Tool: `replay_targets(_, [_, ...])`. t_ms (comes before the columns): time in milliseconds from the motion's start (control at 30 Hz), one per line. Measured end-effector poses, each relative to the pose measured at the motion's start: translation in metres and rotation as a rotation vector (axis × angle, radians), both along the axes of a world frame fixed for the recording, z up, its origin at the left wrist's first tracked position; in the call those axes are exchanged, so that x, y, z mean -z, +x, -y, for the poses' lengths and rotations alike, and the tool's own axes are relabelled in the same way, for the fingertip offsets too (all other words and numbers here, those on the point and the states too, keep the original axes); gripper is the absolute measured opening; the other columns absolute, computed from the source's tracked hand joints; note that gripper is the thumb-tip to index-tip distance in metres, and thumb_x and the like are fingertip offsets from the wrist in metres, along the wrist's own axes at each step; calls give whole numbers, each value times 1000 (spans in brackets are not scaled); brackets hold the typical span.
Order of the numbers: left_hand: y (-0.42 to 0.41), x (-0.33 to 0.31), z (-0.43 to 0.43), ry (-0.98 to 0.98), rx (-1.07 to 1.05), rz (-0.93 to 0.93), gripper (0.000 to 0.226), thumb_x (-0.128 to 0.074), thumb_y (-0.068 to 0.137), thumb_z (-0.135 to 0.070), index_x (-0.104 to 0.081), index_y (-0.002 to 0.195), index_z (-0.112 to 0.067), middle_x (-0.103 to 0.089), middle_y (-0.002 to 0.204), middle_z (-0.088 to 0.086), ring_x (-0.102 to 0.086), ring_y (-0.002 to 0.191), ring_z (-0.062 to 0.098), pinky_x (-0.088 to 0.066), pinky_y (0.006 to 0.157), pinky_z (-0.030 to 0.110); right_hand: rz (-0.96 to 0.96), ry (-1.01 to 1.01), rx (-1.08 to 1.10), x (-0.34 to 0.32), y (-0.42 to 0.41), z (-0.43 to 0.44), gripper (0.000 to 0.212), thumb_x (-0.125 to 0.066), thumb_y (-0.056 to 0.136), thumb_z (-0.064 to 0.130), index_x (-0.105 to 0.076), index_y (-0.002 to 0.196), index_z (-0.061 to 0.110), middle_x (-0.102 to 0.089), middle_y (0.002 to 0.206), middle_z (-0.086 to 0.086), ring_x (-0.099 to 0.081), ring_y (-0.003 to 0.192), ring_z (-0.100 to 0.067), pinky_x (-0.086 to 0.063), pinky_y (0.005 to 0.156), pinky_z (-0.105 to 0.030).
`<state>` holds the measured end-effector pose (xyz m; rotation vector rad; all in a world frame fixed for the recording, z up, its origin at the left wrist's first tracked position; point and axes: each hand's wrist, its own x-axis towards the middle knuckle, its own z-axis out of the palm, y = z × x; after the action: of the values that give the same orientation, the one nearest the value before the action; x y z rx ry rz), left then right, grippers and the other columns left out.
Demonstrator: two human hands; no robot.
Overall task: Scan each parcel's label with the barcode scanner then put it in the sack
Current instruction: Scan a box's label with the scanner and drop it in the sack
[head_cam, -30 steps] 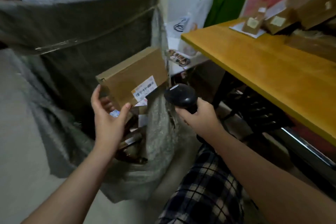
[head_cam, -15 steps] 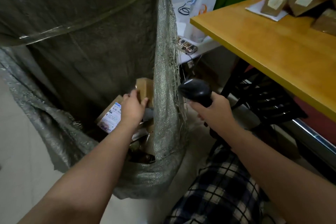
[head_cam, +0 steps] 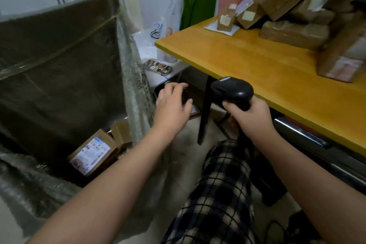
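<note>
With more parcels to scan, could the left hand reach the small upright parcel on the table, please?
Probably yes: the left hand is open and empty, with bare table before the parcel.

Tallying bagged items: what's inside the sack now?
Inside the sack lie a labelled parcel, white label up, and a smaller parcel behind it. Anything deeper is hidden by the sack's near wall and shadow.

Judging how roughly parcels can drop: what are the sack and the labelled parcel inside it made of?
Sack: likely woven plastic, grey-green, faintly shiny; frayed threads show along its edge. Labelled parcel: matte brown cardboard, by its colour and folded edges, with a white printed paper label.
</note>
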<state>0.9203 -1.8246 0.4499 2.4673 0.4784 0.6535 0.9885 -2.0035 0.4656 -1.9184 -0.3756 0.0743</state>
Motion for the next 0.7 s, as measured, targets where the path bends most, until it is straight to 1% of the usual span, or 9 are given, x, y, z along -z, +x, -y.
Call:
replay_targets(100, [32,-20,53,53,153,27,45,-57,92,-28,-47,135,-16,-45,132,7,-39,124,27,-31,103,37,42,54,109,-20,2,46,12,-73,84,24,-62,89,21,-64,66,-2,-63,57,-20,-50,59,-34])
replay_targets(167, [51,-31,87,46,237,44,47,-57,93,-29,-45,137,-17,-43,133,6,-38,125,26,-31,103,35,76,85,177,-31,1,79,12,-72,84,21,-62,91,20,-64,65,0,-62,54,-17,-50,58,-32])
replay_targets(267, [76,-45,132,50,355,85,51,-57,93,-32,-41,139,-17,-40,135,6,-37,125,27,-32,102,34,125,103,279,-47,0,128,13,-72,83,17,-64,92,14,-61,61,2,-57,48,-11,-45,52,-24])
replay_targets(400, [115,-67,186,46,485,130,63,-59,92,-37,-33,144,-14,-34,140,10,-37,126,29,-33,102,35,133,178,423,-65,5,184,13,-72,83,18,-68,93,10,-64,66,-1,-59,48,-14,-49,51,-28])
replay_targets(467, [140,-80,210,78,516,190,67,-61,90,-40,-33,144,-12,-34,139,13,-38,126,31,-34,102,36,132,208,478,-73,12,206,13,-71,84,17,-68,93,8,-65,69,-4,-59,48,-14,-49,50,-27])
replay_targets(533, [165,-94,230,156,523,272,69,-65,87,-38,-35,144,-11,-35,141,14,-38,129,32,-33,105,38,125,240,528,-80,20,222,10,-70,85,18,-67,90,9,-65,69,-5,-59,47,-13,-48,51,-27])
replay_targets(567, [177,-101,238,236,519,287,70,-65,87,-37,-34,145,-13,-32,144,14,-34,133,32,-30,108,39,123,252,550,-82,25,228,10,-70,85,18,-67,89,9,-65,69,-5,-59,47,-13,-48,51,-27])
replay_targets(633, [201,-112,247,431,499,253,74,-64,88,-37,-26,149,-20,-22,154,12,-22,141,31,-22,113,43,135,244,576,-86,31,237,13,-70,85,19,-67,90,7,-66,69,-6,-60,48,-12,-48,50,-24])
replay_targets(700, [223,-120,251,544,468,209,75,-61,90,-37,-21,152,-23,-18,157,10,-17,144,30,-18,115,44,159,204,577,-87,36,241,12,-71,85,20,-67,89,9,-67,69,-5,-62,52,-13,-49,52,-24])
